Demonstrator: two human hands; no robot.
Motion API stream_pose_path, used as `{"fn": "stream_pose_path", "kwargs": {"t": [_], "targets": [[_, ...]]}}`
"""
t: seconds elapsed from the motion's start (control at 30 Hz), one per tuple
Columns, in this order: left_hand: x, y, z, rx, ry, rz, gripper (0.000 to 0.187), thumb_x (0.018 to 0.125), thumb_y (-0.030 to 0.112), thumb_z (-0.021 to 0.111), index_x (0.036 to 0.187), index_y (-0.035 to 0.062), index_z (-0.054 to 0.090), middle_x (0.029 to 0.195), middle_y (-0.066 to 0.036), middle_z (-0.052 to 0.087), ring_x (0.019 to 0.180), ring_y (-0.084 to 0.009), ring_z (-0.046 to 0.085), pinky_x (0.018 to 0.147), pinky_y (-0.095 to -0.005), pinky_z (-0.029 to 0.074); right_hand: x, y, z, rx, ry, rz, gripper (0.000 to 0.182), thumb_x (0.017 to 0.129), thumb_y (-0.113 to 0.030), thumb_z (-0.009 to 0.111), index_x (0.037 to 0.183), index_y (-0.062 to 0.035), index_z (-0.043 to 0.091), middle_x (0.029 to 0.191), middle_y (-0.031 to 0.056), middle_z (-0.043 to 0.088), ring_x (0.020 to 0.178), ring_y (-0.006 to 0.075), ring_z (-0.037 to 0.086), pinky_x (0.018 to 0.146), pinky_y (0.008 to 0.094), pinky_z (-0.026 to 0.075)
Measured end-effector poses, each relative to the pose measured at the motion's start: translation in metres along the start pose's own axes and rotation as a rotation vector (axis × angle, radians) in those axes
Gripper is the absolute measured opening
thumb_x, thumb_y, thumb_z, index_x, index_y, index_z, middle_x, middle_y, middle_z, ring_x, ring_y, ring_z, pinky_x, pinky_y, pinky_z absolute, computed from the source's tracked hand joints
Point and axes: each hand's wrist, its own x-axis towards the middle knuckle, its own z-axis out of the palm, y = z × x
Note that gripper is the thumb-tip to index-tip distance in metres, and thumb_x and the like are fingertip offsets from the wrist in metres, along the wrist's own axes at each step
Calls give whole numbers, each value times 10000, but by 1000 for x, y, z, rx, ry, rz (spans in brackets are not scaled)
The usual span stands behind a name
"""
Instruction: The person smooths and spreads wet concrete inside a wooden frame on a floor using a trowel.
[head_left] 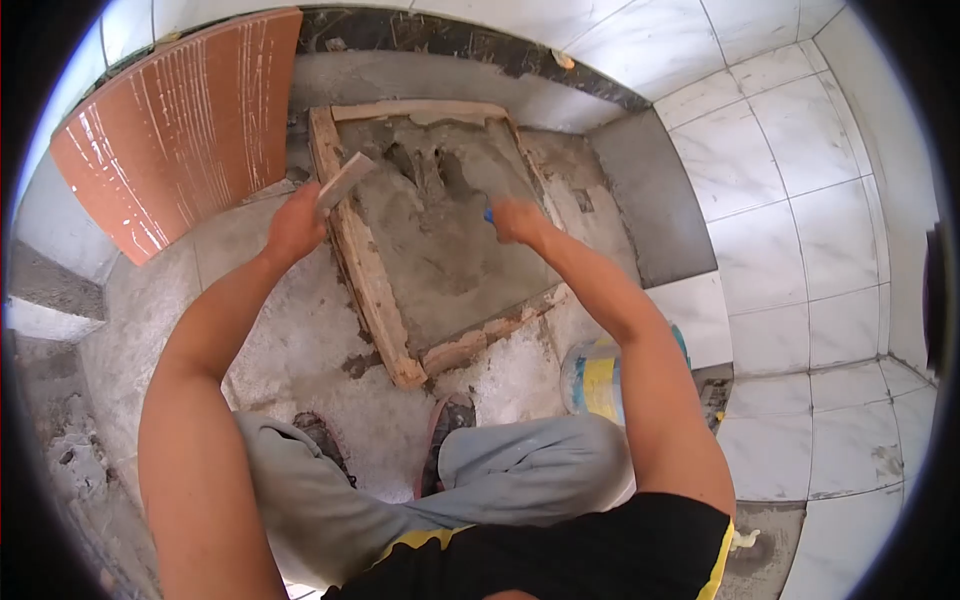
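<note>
Wet grey mortar [440,270] fills a shallow wooden frame [372,290] on the floor. Several dark holes and furrows mark the mortar's far half. My left hand [297,225], at the frame's left rail, is closed around a short, flat, pale board [346,180], which tilts up over the mortar's edge. Above the right part of the mortar, my right hand [522,220] is closed on a blue-handled tool [488,215]. Only a bit of the blue handle shows; I cannot make out its working end.
A large orange-brown tile [185,130] leans against the wall at the far left. Beside my right knee stands a bucket [597,380], partly behind my forearm. White tiled wall [770,220] rises on the right, and a grey slab [655,200] flanks the frame.
</note>
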Motion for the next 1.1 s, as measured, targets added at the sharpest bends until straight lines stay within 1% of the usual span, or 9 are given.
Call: {"fn": "stream_pose_path", "kwargs": {"t": [0.07, 0.13, 0.27, 0.37, 0.47, 0.67, 0.83, 0.97, 1.1], "targets": [[-1, -1, -5, -7, 13, -1, 255, 842, 67, 625, 1072, 32, 521, 1067, -233, 588, 1027, -444, 564, 858, -501, 460, -6, 18, -13, -84, 96, -75, 266, 771, -128, 631, 1010, -65, 730, 1067, 143, 720, 1033, 295, 689, 802, 417, 562], [-2, -2, 1, 4, 93, 53, 267, 833, 65, 633, 1074, 37, 521, 1069, -229, 590, 1022, -443, 567, 860, -501, 461, -24, 33, -62, -201, -30, -130, 254, 723, -119, 642, 949, -59, 741, 1007, 143, 731, 987, 288, 703, 769, 425, 561], [1, -7, 5, 21, 7, 0, 282, 832, 85, 636, 1080, 44, 509, 1092, -222, 584, 1029, -439, 566, 868, -505, 461, -22, 33, -133, -297, -71, -34, 272, 693, -113, 649, 940, -72, 756, 998, 125, 740, 980, 278, 710, 743, 417, 561], [2, -9, 4, 29, 17, 8, 287, 828, 94, 639, 1073, 40, 498, 1097, -222, 581, 1032, -438, 565, 866, -508, 460, 29, 16, -115, -118, 178, 19, 284, 716, -122, 682, 987, -75, 753, 1033, 120, 737, 992, 284, 709, 752, 404, 566], [3, -6, 2, 28, 40, 20, 271, 830, 90, 635, 1053, 33, 491, 1098, -225, 577, 1034, -439, 564, 861, -509, 460, 93, -16, -73, 8, 279, 29, 248, 739, -115, 647, 960, -59, 743, 999, 145, 731, 992, 315, 699, 774, 410, 575], [2, 1, -4, 9, -29, -11, 267, 840, 92, 635, 1052, 29, 487, 1114, -218, 571, 1038, -439, 561, 846, -512, 454, 80, -30, -13, 125, 164, -30, 249, 793, -110, 640, 1020, -36, 712, 1021, 178, 718, 1003, 320, 695, 793, 428, 573], [0, -3, -1, 14, 2, 1, 283, 835, 85, 641, 1072, 31, 497, 1122, -209, 573, 1047, -429, 562, 860, -511, 456, 11, -18, -20, -55, 54, -74, 257, 795, -135, 634, 1023, -40, 704, 1023, 154, 719, 995, 317, 694, 780, 435, 573], [1, 2, -6, 40, -28, -47, 291, 831, 79, 640, 1081, 32, 499, 1123, -209, 573, 1043, -430, 562, 865, -512, 455, -9, 14, -79, -232, 27, -180, 249, 772, -133, 635, 997, -86, 732, 1024, 122, 730, 981, 289, 703, 780, 422, 562], [0, -2, -3, 5, 0, 4, 278, 836, 77, 634, 1073, 29, 496, 1085, -222, 574, 1031, -443, 557, 853, -510, 454, -38, 5, -178, -200, 93, -80, 267, 738, -128, 641, 982, -82, 742, 1024, 104, 735, 981, 270, 705, 761, 399, 564]]}}
